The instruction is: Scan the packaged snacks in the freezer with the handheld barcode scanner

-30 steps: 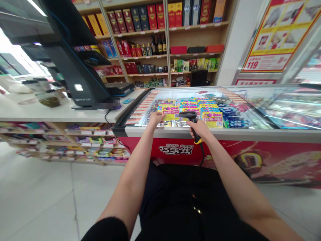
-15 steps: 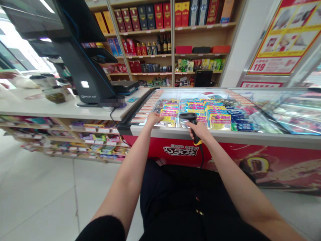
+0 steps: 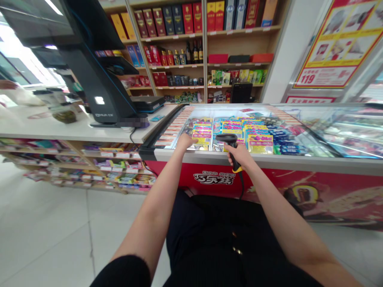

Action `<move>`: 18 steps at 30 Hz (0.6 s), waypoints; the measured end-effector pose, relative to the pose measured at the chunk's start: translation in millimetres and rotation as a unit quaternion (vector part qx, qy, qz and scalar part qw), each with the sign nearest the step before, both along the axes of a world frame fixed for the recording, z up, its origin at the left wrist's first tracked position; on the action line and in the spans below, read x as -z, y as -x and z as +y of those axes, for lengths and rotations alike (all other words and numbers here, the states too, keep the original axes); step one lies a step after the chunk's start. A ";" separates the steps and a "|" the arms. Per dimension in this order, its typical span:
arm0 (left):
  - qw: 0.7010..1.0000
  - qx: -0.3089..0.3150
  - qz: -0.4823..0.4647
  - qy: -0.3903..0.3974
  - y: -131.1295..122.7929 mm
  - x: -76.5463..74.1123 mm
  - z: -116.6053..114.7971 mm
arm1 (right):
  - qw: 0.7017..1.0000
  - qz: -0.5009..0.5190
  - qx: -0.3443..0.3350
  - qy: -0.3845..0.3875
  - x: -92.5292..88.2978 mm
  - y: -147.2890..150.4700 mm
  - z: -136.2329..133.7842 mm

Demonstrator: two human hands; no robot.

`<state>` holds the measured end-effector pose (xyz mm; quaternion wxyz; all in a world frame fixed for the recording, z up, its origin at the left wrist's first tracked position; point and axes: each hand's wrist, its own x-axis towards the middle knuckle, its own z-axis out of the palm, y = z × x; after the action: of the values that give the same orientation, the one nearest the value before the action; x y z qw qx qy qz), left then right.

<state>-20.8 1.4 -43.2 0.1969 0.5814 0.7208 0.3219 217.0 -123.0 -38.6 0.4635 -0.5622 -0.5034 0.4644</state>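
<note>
My right hand [image 3: 241, 154] is closed round the handle of a black barcode scanner [image 3: 228, 140] with a yellow band and a black cable hanging down. The scanner's head points over the glass-topped chest freezer [image 3: 209, 157]. My left hand [image 3: 184, 141] rests on the freezer's front left part, fingers curled against a yellow and pink ice-cream packet [image 3: 201, 135]; whether it grips it is unclear. Rows of colourful packets [image 3: 254, 133] fill the freezer.
A white counter [image 3: 74, 129] at the left carries a black till with screen [image 3: 89, 71] and a scanner base. Shelves of small goods run beneath it. Wooden shelves of boxed bottles [image 3: 191, 24] stand behind. A red and yellow poster [image 3: 335, 44] hangs at the right.
Both hands stay at the freezer's front edge. The left hand has shifted slightly along the packets; the view has drifted a little.
</note>
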 end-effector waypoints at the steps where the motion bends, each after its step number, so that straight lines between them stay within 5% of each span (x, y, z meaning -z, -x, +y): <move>1: 1.000 0.000 -0.001 -0.002 0.4 -0.2 -0.5 | 1.000 0.003 0.002 -0.001 0.3 -1.4 -0.2; 10: 0.991 -0.032 0.093 -0.091 -25.3 -5.0 -19.2 | 0.999 0.011 0.030 -0.010 1.7 -27.7 -3.9; 18: 0.990 0.095 0.050 -0.088 -105.9 -3.4 -32.6 | 0.998 -0.020 0.061 -0.009 -2.1 -58.1 -18.4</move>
<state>85.1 -31.2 -39.7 0.1390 0.6778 0.6399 0.3345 275.1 -141.4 -36.6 0.4860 -0.5971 -0.4816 0.4187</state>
